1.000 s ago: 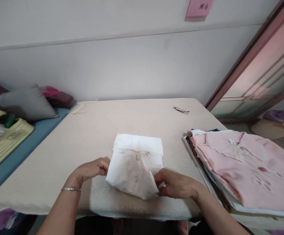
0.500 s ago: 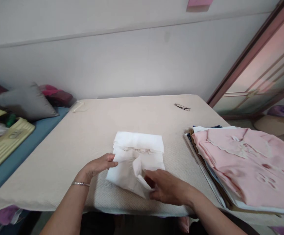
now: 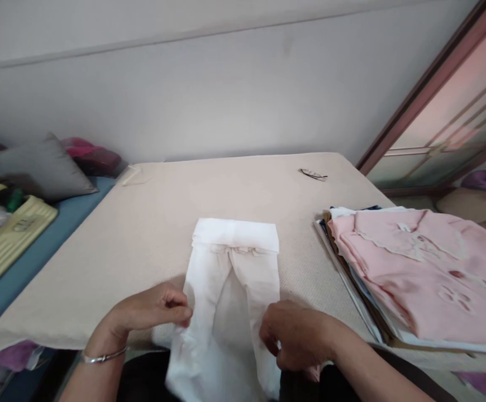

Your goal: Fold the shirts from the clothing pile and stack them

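Observation:
A white garment (image 3: pixel 231 329) lies in front of me, spread downward so that its lower part hangs past the table's near edge. Its far end is a flat folded band (image 3: pixel 237 234) with a ruffled lower edge, and a V-shaped opening runs down the middle below that. My left hand (image 3: pixel 157 307), with a silver bangle on the wrist, pinches the garment's left side. On the right side, my right hand (image 3: pixel 291 334) is closed on the fabric with curled fingers. The garment's lowest end is cut off by the bottom of the view.
A pink collared shirt (image 3: pixel 419 273) tops a stack of folded clothes on the table's right. Eyeglasses (image 3: pixel 313 175) lie at the back of the cloth-covered table (image 3: pixel 142 223). At left are a grey cushion (image 3: pixel 37 167) and a yellow basket (image 3: pixel 20 229). A wall stands behind.
The garment's near part has been unfolded toward me and now drops over the table edge. Both hands have moved nearer to me, one on each side of it.

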A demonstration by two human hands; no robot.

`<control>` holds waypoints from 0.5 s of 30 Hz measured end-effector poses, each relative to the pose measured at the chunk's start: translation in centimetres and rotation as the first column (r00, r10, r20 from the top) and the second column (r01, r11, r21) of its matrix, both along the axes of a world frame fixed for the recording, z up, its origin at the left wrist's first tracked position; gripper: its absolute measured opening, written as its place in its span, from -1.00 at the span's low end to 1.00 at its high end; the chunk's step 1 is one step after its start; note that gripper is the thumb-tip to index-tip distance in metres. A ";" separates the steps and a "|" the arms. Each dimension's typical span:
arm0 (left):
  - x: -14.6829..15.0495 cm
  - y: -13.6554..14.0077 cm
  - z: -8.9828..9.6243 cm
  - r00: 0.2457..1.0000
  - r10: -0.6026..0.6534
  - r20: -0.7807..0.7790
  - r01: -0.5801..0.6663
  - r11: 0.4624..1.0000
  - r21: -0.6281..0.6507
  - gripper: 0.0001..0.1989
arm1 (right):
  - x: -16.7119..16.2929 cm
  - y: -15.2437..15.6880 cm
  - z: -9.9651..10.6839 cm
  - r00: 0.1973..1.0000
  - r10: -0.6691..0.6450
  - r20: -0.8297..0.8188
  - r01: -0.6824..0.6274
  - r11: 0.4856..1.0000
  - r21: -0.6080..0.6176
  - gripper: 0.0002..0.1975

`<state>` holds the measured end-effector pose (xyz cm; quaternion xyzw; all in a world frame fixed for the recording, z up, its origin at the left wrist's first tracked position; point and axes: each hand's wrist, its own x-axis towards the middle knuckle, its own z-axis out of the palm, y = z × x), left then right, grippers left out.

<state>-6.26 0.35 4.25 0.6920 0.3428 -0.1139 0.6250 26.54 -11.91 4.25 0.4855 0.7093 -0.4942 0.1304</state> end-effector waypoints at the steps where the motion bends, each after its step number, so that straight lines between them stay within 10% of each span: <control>1: 0.4 -0.1 -0.4 0.998 0.025 -0.049 -0.024 0.999 0.025 -0.51 | 0.1 0.2 0.1 1.000 -0.010 -0.025 0.010 1.000 0.009 -0.90; 4: 1.9 0.3 -1.5 0.989 0.134 -0.056 -0.126 0.983 0.131 -0.48 | 0.6 1.3 -0.2 0.973 -0.155 -0.174 0.187 0.964 0.187 -0.94; 8: 3.9 1.1 -3.0 0.972 0.237 -0.004 -0.231 0.951 0.208 -0.62 | -0.8 2.7 -2.3 0.876 -0.352 -0.330 0.476 0.741 0.474 -0.83; 12: 5.2 1.0 -4.0 0.971 0.190 -0.143 -0.160 0.966 0.202 -0.71 | -3.3 2.8 -4.2 0.852 -0.178 -0.493 0.351 0.892 0.285 -0.66; 15: 7.0 -0.4 -4.1 0.958 0.249 -0.144 -0.217 0.954 0.209 -0.75 | -2.5 3.1 -4.3 0.725 -0.259 -0.639 0.449 0.880 0.153 -0.70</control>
